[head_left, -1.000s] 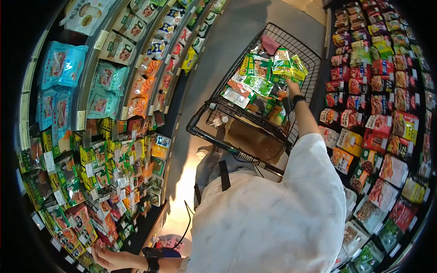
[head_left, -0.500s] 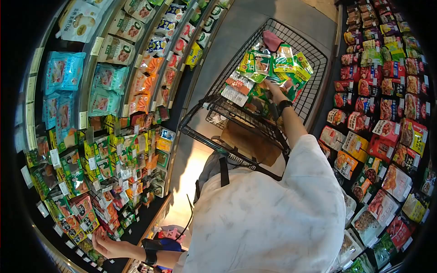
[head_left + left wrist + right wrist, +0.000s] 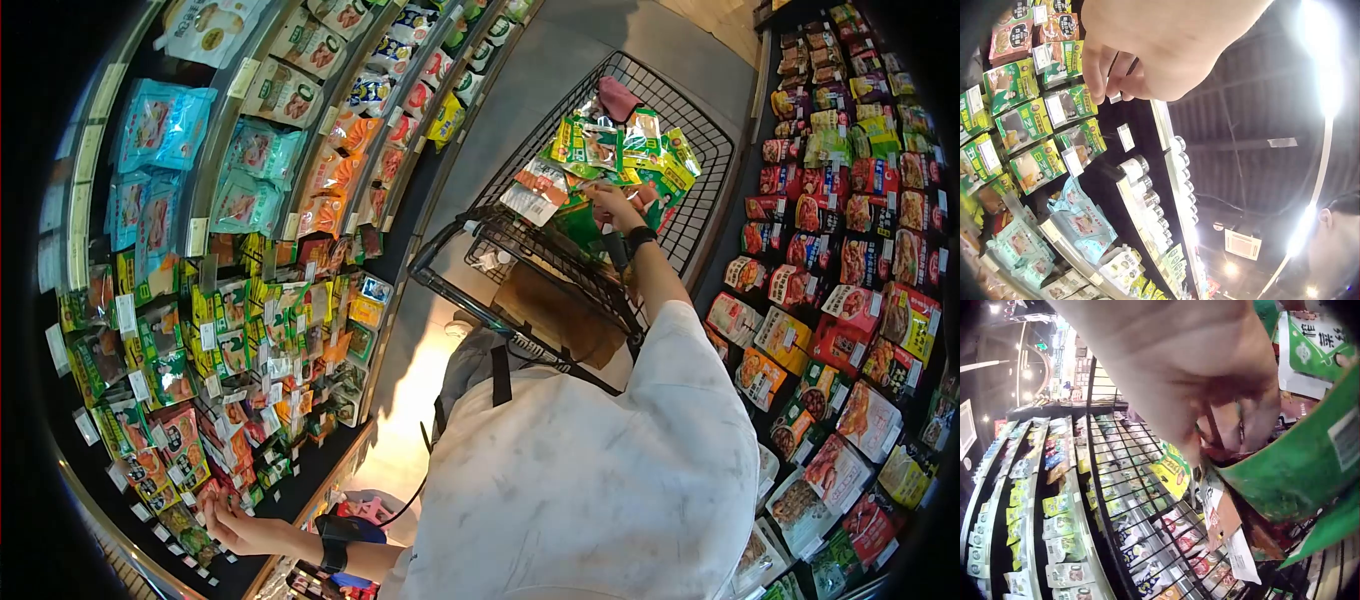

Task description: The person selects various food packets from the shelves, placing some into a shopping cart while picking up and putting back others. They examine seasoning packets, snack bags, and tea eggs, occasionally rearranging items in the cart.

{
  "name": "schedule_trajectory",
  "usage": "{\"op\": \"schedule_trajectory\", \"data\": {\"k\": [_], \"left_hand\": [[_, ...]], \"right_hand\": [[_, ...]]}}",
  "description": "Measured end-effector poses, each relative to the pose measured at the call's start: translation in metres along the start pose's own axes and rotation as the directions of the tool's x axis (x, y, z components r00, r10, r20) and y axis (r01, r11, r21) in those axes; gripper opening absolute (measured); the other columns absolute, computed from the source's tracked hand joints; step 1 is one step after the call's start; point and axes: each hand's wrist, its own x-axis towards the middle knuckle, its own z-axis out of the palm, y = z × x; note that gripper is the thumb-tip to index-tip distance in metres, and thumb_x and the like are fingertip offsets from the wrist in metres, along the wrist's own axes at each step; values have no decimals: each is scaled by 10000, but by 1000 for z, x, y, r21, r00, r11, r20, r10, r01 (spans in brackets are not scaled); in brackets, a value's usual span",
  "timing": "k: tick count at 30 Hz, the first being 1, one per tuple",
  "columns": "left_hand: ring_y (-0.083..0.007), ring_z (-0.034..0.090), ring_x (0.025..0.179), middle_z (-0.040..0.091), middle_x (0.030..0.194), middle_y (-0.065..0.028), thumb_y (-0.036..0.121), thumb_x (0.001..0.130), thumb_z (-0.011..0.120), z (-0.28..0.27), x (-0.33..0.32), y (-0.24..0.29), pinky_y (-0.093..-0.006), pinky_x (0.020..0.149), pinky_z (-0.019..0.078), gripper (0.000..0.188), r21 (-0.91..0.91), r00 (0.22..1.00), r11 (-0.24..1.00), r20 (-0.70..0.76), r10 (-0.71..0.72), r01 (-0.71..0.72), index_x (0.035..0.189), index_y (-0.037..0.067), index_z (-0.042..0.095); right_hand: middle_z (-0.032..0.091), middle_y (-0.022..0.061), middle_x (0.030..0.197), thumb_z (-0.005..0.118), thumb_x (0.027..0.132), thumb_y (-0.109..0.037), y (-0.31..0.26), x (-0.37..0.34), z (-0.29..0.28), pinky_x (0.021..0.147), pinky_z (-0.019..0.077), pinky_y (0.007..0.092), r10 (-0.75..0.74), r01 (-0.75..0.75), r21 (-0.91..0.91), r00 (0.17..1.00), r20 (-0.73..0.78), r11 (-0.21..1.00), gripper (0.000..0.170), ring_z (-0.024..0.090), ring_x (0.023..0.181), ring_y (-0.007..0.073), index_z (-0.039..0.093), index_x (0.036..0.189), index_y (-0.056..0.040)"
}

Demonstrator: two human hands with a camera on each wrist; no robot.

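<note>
My right hand [image 3: 612, 203] reaches into the black wire shopping cart [image 3: 480, 317], over a pile of green and yellow food packages [image 3: 670, 170]. In the right wrist view its curled fingers and thumb grip the edge of a green package [image 3: 1291, 465]; the hand [image 3: 1191, 369] partly hides that contact. A flat pack with a white label [image 3: 536, 192] lies at the pile's left. My left hand [image 3: 235, 525] is beside the lower left shelf, fingers loosely bent, holding nothing. In the left wrist view that hand [image 3: 1147, 50] hangs in front of hanging green packets [image 3: 1022, 125].
Shelves of bagged food [image 3: 260, 150] line the left side, and packaged foods [image 3: 850, 240] fill the right side. A pink item [image 3: 618, 99] lies at the cart's far end. A brown box [image 3: 555, 315] is under the basket. Grey floor [image 3: 640, 45] runs ahead.
My right hand has moved left across the pile, from the yellow-green packages toward the cart's middle. Some packages lie differently. My left hand remains near the left shelf.
</note>
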Motion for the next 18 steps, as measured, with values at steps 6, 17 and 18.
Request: {"op": "schedule_trajectory", "data": {"k": [6, 17, 18], "left_hand": [[-214, 667, 943, 665, 1052, -116, 136, 991, 549, -9, 5, -32, -311, 771, 567, 203, -52, 999, 998, -17, -37, 36, 1071, -22, 647], [-177, 652, 896, 665, 985, -89, 150, 989, 564, 13, 14, -89, -292, 787, 511, 146, -270, 935, 939, 335, -117, 214, 1026, 30, 638], [-173, 652, 891, 662, 981, -88, 149, 989, 569, 12, 15, -101, -283, 785, 506, 142, -290, 906, 929, 413, -95, 229, 1025, 29, 637]], "right_hand": [[441, -57, 609, 701, 950, -303, -48, -61, 8, 412, 259, 233, -212, 232, 54, 946, -244, 971, 295, 375, 462, 46, 624, 952, -18], [703, 85, 1032, 651, 962, -110, -111, -219, 96, 756, 548, 253, -781, 704, -351, 601, -169, 618, 382, 663, 856, 105, 539, 1299, 32], [701, 83, 1038, 648, 964, -108, -113, -236, 116, 763, 549, 255, -798, 725, -349, 587, -140, 594, 387, 665, 869, 108, 531, 1310, 21]]}}
